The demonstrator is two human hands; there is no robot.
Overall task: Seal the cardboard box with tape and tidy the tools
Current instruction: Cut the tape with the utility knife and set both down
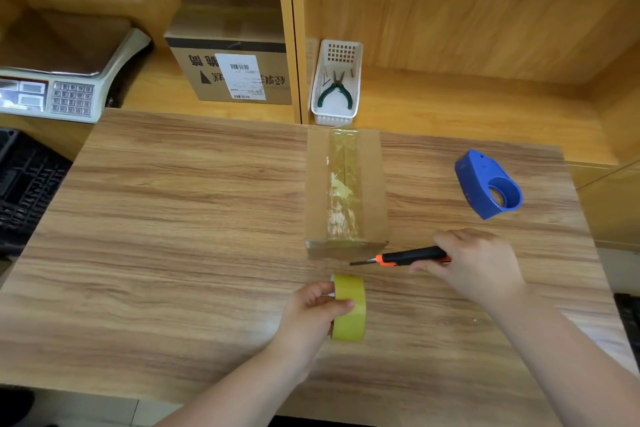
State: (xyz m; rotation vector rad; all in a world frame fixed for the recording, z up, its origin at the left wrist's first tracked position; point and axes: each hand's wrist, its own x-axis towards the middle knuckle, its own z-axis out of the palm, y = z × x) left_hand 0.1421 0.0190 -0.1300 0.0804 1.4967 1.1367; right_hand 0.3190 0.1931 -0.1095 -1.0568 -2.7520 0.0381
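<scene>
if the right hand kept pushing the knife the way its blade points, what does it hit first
The right hand holds the orange-and-black utility knife, blade pointing left just in front of the taped brown cardboard box's near end. Straight on, it seems to pass over bare wooden tabletop; depth is unclear, so it might graze the box.

Scale (pixel 52 80) cut off left, box label (pixel 242 76) txt unreadable
</scene>
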